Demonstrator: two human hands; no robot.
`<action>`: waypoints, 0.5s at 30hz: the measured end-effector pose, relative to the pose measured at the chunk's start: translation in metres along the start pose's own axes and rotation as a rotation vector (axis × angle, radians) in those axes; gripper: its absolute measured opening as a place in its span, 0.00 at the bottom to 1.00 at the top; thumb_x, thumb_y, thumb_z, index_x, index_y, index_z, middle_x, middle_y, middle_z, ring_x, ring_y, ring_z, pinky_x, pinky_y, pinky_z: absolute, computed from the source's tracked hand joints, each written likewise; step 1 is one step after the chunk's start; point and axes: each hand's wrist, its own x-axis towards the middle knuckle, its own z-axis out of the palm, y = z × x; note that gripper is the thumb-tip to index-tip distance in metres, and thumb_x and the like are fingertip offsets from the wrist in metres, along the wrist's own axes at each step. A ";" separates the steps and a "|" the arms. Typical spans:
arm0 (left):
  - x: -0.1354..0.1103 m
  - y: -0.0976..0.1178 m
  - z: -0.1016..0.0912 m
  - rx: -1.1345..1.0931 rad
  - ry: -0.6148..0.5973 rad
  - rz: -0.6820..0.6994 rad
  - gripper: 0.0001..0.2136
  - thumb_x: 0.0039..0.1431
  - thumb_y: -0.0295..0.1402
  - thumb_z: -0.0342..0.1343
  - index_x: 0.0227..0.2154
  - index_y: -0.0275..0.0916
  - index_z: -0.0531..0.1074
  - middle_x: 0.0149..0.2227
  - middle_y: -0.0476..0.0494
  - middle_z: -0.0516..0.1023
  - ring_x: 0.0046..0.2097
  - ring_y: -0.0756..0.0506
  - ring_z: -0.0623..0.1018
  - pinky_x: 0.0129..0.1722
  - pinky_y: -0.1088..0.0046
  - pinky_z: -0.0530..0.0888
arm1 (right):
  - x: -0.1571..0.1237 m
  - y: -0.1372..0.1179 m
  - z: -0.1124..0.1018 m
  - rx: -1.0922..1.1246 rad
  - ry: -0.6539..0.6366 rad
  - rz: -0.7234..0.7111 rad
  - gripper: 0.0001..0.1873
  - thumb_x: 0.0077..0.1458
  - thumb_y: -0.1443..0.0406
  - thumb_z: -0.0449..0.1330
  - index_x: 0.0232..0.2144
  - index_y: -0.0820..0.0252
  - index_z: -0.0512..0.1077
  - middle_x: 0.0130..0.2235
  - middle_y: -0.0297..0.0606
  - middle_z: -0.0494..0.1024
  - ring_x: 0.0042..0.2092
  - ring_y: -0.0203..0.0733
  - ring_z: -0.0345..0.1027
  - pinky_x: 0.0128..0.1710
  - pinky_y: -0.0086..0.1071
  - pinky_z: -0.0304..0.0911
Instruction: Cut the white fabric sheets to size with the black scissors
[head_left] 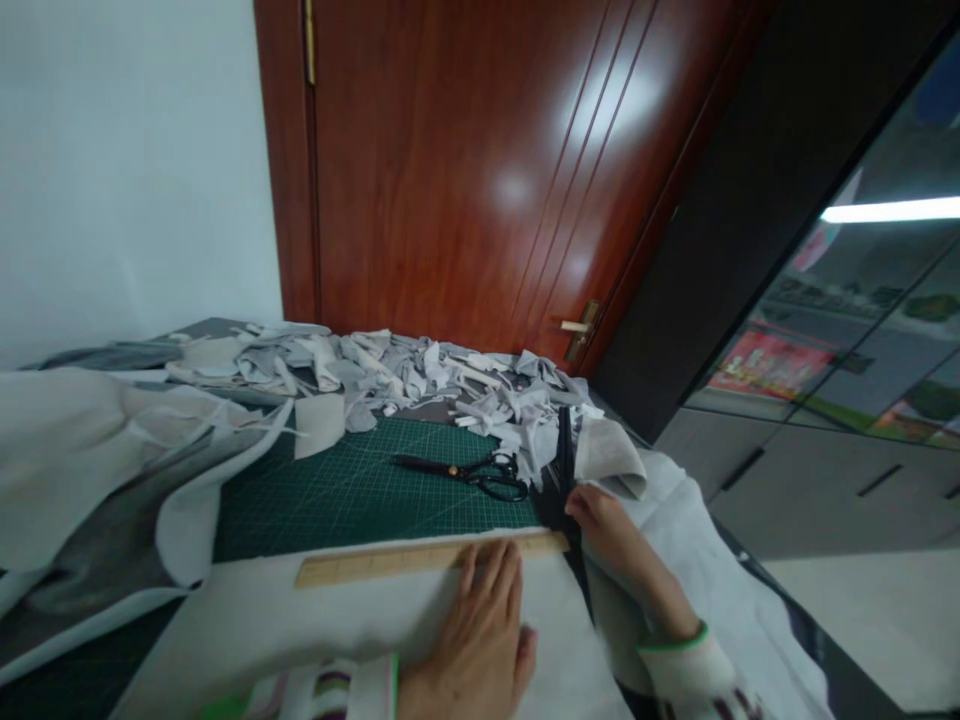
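My left hand (pixel 480 630) lies flat with fingers stretched out on a pale sheet of fabric (pixel 315 620), its fingertips pressing the near edge of a wooden ruler (pixel 420 558). The ruler lies across the far edge of that sheet. My right hand (pixel 611 530) is at the ruler's right end, fingers closed around a dark upright object (pixel 564 470) that I cannot identify. Both wrists show white cuffs with green trim.
Black-handled scissors (pixel 469 470) lie on the green cutting mat (pixel 337 490) beyond the ruler. A heap of grey and white fabric scraps (pixel 405 380) fills the table's far side. Loose pale cloth (pixel 90 460) drapes at left. A red-brown door (pixel 480 170) stands behind.
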 end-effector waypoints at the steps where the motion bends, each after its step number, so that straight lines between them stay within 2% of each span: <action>1: 0.000 -0.001 0.003 -0.005 0.013 0.067 0.28 0.68 0.41 0.45 0.63 0.24 0.58 0.65 0.27 0.60 0.65 0.33 0.62 0.63 0.48 0.62 | 0.001 0.000 -0.005 0.008 0.016 0.013 0.09 0.57 0.68 0.50 0.29 0.59 0.68 0.31 0.44 0.77 0.33 0.45 0.71 0.36 0.37 0.66; 4: 0.000 -0.004 0.016 0.015 0.067 0.310 0.22 0.71 0.34 0.42 0.63 0.30 0.58 0.62 0.34 0.68 0.63 0.41 0.68 0.62 0.59 0.65 | 0.008 -0.008 -0.020 0.024 0.038 0.021 0.10 0.58 0.65 0.49 0.29 0.59 0.69 0.30 0.42 0.77 0.32 0.44 0.71 0.33 0.35 0.64; 7: -0.001 -0.004 0.032 0.042 0.139 0.429 0.18 0.71 0.27 0.40 0.60 0.32 0.62 0.58 0.37 0.74 0.59 0.43 0.72 0.58 0.64 0.69 | 0.022 -0.032 -0.032 0.049 -0.038 -0.045 0.09 0.57 0.66 0.51 0.28 0.60 0.70 0.28 0.40 0.77 0.31 0.42 0.70 0.31 0.32 0.61; 11: -0.002 -0.002 0.046 -0.007 0.153 0.382 0.16 0.72 0.29 0.40 0.55 0.33 0.67 0.56 0.38 0.76 0.58 0.42 0.73 0.59 0.60 0.68 | 0.058 -0.085 -0.029 0.111 -0.248 -0.203 0.05 0.54 0.68 0.58 0.29 0.60 0.74 0.29 0.35 0.78 0.32 0.37 0.70 0.31 0.27 0.58; 15: 0.001 -0.001 0.047 -0.082 0.097 0.369 0.17 0.72 0.36 0.43 0.57 0.36 0.66 0.58 0.40 0.74 0.59 0.44 0.72 0.61 0.62 0.67 | 0.101 -0.137 0.001 0.151 -0.412 -0.301 0.02 0.52 0.69 0.62 0.29 0.61 0.77 0.29 0.33 0.78 0.32 0.37 0.69 0.32 0.27 0.59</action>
